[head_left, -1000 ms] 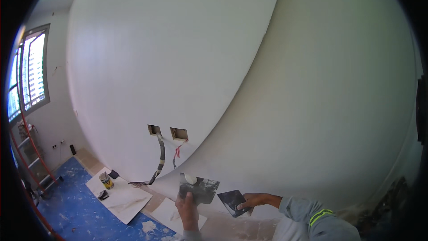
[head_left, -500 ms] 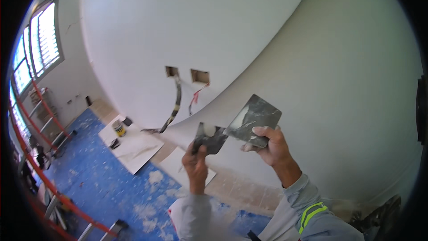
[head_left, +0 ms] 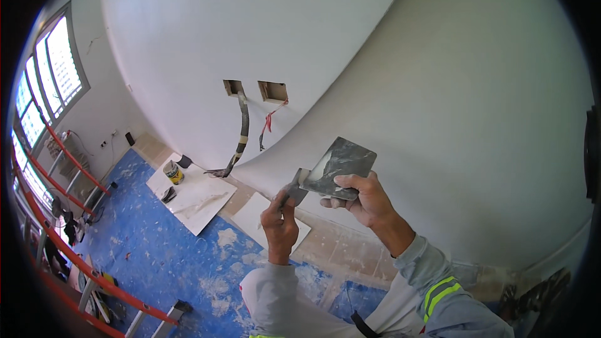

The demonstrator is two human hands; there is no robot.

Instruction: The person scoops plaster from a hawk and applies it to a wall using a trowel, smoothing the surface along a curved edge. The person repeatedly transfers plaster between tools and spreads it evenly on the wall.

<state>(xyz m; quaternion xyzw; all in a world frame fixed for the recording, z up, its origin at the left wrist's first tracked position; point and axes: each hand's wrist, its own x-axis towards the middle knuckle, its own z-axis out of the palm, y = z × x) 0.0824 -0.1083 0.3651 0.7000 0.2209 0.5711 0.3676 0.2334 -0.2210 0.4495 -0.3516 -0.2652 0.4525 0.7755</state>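
Note:
In my right hand is a wide, dark rectangular putty scraper, with the thumb on its near face. Pale filler lies along its left part, and light streaks mark the rest. My left hand is closed on a smaller dark putty scraper, tilted nearly edge-on. A dab of pale filler sits at its upper edge, where it meets the left edge of the wide scraper. Both are held up in front of the white wall; the handles, if any, are hidden.
Two square wall cutouts hold a taped cable and thin red wires. On the floor, a white board bears a tin. Blue sheeting is spattered white. An orange ladder stands at left, near a window.
My left hand has turned its scraper from face-on to nearly edge-on and brought it against the wide scraper's left edge. The wide scraper has shifted slightly left. The whole view has shifted a little.

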